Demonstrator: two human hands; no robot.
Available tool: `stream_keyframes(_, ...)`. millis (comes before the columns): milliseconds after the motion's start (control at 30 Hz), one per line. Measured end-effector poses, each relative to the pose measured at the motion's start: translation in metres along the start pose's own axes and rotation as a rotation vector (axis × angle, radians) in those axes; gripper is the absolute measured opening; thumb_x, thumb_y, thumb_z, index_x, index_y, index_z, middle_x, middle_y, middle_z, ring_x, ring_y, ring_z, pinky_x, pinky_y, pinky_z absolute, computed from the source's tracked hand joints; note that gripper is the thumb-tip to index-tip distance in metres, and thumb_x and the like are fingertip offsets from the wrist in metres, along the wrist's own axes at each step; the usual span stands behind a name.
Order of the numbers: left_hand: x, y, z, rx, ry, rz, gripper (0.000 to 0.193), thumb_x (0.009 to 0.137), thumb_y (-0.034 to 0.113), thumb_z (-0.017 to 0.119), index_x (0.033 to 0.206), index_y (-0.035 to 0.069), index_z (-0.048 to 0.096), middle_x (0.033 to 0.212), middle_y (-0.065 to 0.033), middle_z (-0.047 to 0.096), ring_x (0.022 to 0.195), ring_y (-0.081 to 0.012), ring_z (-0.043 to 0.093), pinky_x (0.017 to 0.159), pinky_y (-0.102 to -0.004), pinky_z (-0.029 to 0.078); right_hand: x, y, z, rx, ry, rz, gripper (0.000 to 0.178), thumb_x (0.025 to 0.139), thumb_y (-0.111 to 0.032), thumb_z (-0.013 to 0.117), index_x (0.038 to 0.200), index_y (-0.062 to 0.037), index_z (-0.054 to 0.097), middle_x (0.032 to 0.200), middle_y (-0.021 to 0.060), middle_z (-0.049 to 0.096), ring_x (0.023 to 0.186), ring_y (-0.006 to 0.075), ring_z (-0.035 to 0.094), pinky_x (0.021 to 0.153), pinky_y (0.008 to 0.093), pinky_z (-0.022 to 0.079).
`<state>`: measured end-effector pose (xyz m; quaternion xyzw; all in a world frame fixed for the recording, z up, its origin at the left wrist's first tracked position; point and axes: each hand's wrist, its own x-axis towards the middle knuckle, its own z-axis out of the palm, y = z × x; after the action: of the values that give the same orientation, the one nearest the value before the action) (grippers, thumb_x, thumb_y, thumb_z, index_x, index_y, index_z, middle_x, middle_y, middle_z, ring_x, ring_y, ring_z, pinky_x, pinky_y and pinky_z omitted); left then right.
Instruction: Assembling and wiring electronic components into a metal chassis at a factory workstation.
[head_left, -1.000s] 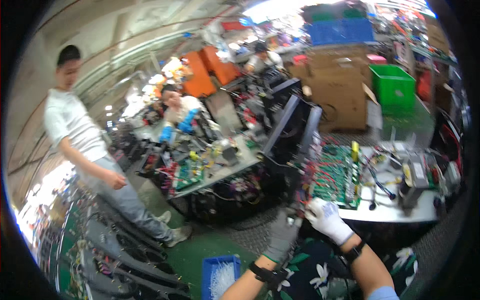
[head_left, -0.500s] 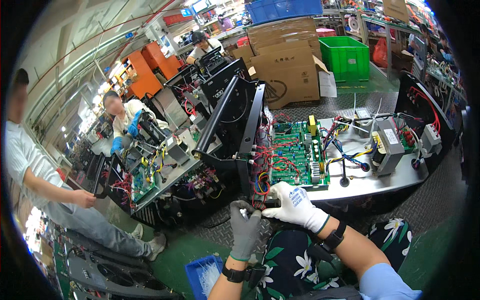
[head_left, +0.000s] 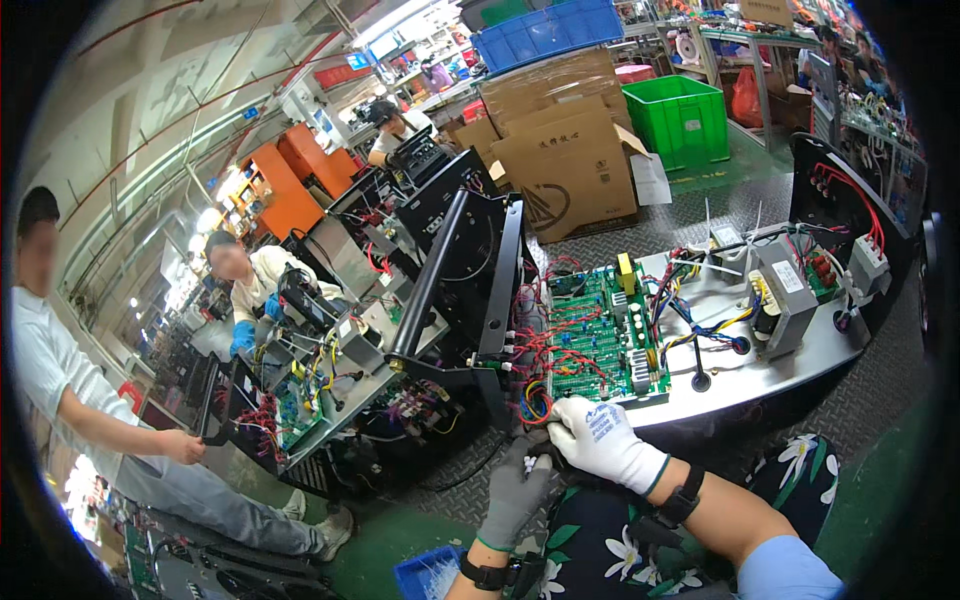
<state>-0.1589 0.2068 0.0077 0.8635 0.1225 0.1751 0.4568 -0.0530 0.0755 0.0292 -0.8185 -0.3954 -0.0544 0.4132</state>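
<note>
A crowded electronics workshop stretches back with cardboard boxes [head_left: 565, 150], a green crate [head_left: 685, 110] and blue bins, and other people work at open machines along the left. In front of the person, a grey metal chassis plate [head_left: 760, 375] serves as the counter and carries a green circuit board [head_left: 605, 335], a boxy transformer [head_left: 780, 300] and loose red, blue and yellow wires. A black front panel [head_left: 470, 280] stands tilted up at the board's left edge, joined to it by a tangle of red leads.

The right hand [head_left: 600, 440], in a white glove, is curled at the near left corner of the board, just beside a coiled wire bundle [head_left: 535, 400]; its fingers seem closed on something small there, though what cannot be made out. The left hand [head_left: 515, 490], in a grey glove, rises just below, fingertips touching the same spot, grip unclear.

As a judgement, the assembly is partway: board, transformer and panel sit in place, yet many wires lie untidy and unbundled, the panel is not closed onto the chassis, and no outer cover is fitted.
</note>
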Motion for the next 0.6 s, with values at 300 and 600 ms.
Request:
stream_keyframes(300, 0.006, 0.012, 0.001, 0.578, -0.043, 0.334, 0.047, 0.074, 0.003, 0.062, 0.119, 0.017, 0.06, 0.099, -0.0127, 0.064, 0.086, -0.0276, 0.064, 0.069, -0.0354, 0.052, -0.004, 0.01, -0.004, 0.14, -0.002, 0.092, 0.016, 0.085, -0.014, 0.056, 0.097, -0.0031, 0.059, 0.087, 0.0136, 0.066, 0.08, 0.0289, 0.066, 0.069, 0.0357, 0.05)
stream_keyframes(600, 0.004, 0.012, -0.004, 0.813, -0.085, 0.354, 0.065, 0.062, 0.012, 0.07, 0.124, 0.021, 0.052, 0.105, -0.0076, 0.061, 0.076, -0.028, 0.064, 0.062, -0.0386, 0.051, -0.007, 0.026, -0.01, 0.333, -0.19, 0.107, 0.018, 0.085, -0.016, 0.053, 0.099, -0.0071, 0.061, 0.089, 0.0115, 0.066, 0.087, 0.0274, 0.064, 0.075, 0.0346, 0.049)
